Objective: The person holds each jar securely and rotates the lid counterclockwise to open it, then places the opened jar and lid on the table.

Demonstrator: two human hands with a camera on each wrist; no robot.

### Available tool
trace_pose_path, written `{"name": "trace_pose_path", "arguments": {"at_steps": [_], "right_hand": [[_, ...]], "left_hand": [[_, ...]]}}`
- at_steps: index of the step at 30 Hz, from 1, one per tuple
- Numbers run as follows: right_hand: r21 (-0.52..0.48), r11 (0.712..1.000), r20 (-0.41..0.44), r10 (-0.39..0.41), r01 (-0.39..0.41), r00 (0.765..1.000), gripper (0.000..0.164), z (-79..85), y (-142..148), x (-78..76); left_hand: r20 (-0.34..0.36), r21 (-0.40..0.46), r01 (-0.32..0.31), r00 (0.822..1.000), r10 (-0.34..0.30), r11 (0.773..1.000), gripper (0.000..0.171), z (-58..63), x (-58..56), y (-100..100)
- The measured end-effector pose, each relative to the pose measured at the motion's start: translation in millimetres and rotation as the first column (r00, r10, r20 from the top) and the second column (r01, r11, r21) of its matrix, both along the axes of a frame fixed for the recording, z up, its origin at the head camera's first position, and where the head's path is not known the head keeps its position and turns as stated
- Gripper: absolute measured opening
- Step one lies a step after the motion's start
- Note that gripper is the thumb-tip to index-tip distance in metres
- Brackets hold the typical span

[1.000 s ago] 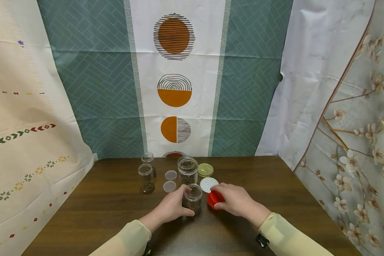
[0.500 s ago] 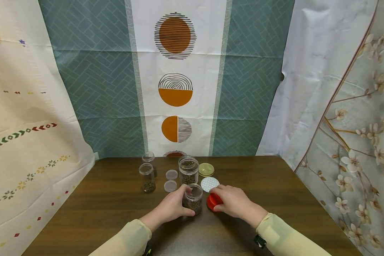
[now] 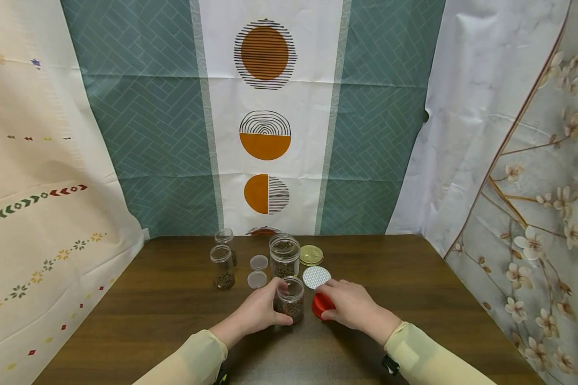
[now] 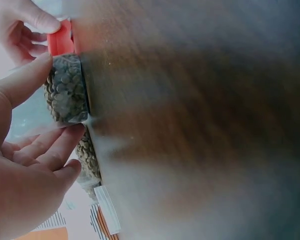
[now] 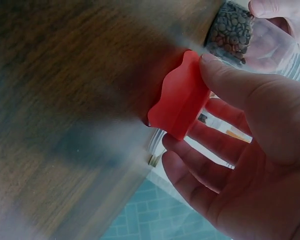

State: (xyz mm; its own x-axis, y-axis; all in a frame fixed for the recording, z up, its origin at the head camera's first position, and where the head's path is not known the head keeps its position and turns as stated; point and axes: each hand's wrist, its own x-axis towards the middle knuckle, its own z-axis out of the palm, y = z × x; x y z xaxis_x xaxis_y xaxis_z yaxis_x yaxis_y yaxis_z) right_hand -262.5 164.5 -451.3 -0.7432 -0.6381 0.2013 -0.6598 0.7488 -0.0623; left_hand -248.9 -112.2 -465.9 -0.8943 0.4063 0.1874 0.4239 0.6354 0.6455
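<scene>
A small clear jar of dark beans [image 3: 290, 303] stands open on the wooden table [image 3: 414, 278], and my left hand [image 3: 259, 311] grips it round its side. The wrist view shows the same jar [image 4: 66, 95] between my thumb and fingers. Right beside the jar lies a red lid [image 3: 320, 304], which my right hand [image 3: 349, 305] holds by its wavy rim. In the right wrist view the red lid [image 5: 179, 97] is tilted up off the table, pinched between thumb and fingers, with the jar [image 5: 240, 30] behind it.
Behind stand a bigger jar of beans [image 3: 284, 256], two small jars [image 3: 221, 267] at the left, two clear lids [image 3: 257, 271], a gold lid [image 3: 311, 255] and a white dotted lid [image 3: 316, 277]. Curtains hang at the back and both sides.
My right hand has shifted slightly left with the red lid, closer to the jar. The left hand and the jar have stayed put.
</scene>
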Motion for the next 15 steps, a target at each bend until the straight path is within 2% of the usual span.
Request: {"name": "trace_pose_path", "arguments": {"at_steps": [5,11,15], "right_hand": [[-0.015,1.000,-0.012,-0.004,0.004,1.000,0.054,-1.1,1,1.1],[-0.072,0.995,0.005,-0.068,0.068,0.998,0.057,2.0,4,4.9],[-0.139,0.986,0.005,-0.092,0.092,0.996,0.063,3.0,9,9.0]], "left_hand": [[0.004,0.021,0.003,1.000,-0.003,1.000,0.080,-2.8,0.3,-1],[0.031,0.066,0.000,1.000,-0.002,0.998,0.098,1.3,4.2,-6],[0.025,0.021,-0.019,1.000,0.019,1.000,0.106,5.6,8.1,-16]]}}
